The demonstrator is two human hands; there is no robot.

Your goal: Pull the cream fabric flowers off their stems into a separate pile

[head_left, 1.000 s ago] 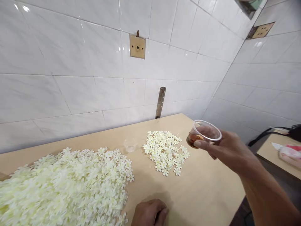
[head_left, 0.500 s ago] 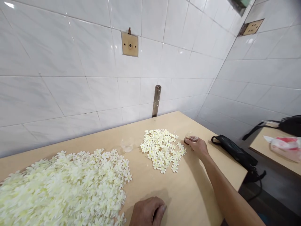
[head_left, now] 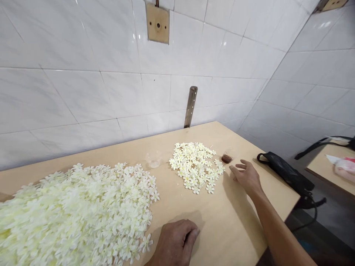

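My right hand (head_left: 247, 177) is open, fingers apart and holding nothing, just to the right of a small clear cup (head_left: 228, 154). Dark reddish-brown contents lie in the cup's bottom. Beside that cup is a small, loose pile of white flower heads (head_left: 194, 166) with yellow centres. My left hand (head_left: 177, 240) rests closed on the table at the front, thumb against the curled fingers, and nothing shows in it. A much larger heap of white flower heads (head_left: 83, 214) spreads to its left. Between the two piles stands another clear cup (head_left: 154, 160).
The table (head_left: 216, 221) has light wood-coloured covering and meets a white tiled wall (head_left: 116, 96). A metal bracket (head_left: 190, 107) is fixed low on the wall. A black bag (head_left: 287, 171) lies at the right edge. Farther right, another surface holds a pink-and-white bundle (head_left: 346, 168).
My right hand has let go of the cup with the dark contents and drawn back to the right, fingers opening. The left hand keeps its place on the table. The view has tilted down slightly.
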